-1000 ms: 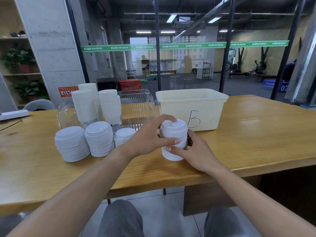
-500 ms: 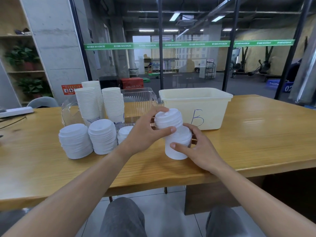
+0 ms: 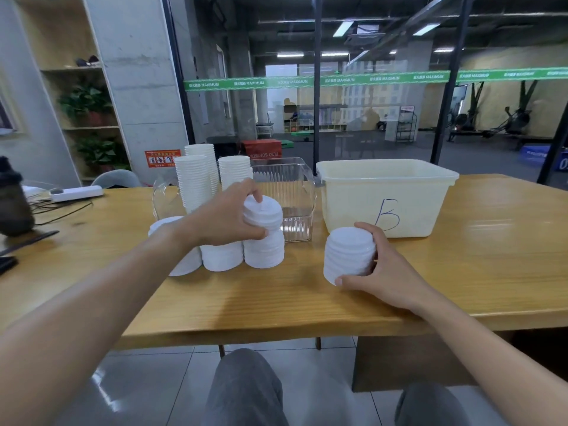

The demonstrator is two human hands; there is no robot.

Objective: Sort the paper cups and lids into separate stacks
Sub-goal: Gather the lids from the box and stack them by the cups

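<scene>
Head view, your left hand: your left hand [image 3: 224,221] curls round a small batch of white plastic lids [image 3: 263,210], thumb low at the front, fingers over the top edge, pinching the batch between them.
Head view, held lids: round, ribbed at the rims, nested tightly; the batch sits on or just above the short white lid stack [image 3: 263,252] on the table, and whether the two touch you cannot tell.
Head view, your right hand: your right hand [image 3: 381,269] wraps a separate stack of white lids [image 3: 349,255] from its right side, thumb at the base in front, fingers curled behind, gripping it.
Head view, that stack: it stands upright on the light wooden table [image 3: 307,296], in front of the cream plastic tub marked with a letter B [image 3: 384,195] and apart from it.
Head view, other lid stacks: a middle white lid stack [image 3: 222,258] stands just beside the short one; a left white lid stack [image 3: 181,262] is partly hidden by your forearm.
Head view, cups: three tall columns of nested white paper cups [image 3: 196,182] stand behind the lid stacks, rims showing as fine rings.
Head view, clear bin: a transparent ribbed plastic container [image 3: 289,192] sits between the cups and the cream tub.
Head view, table's left end: a white power strip [image 3: 76,193] with dark cables lies there.
</scene>
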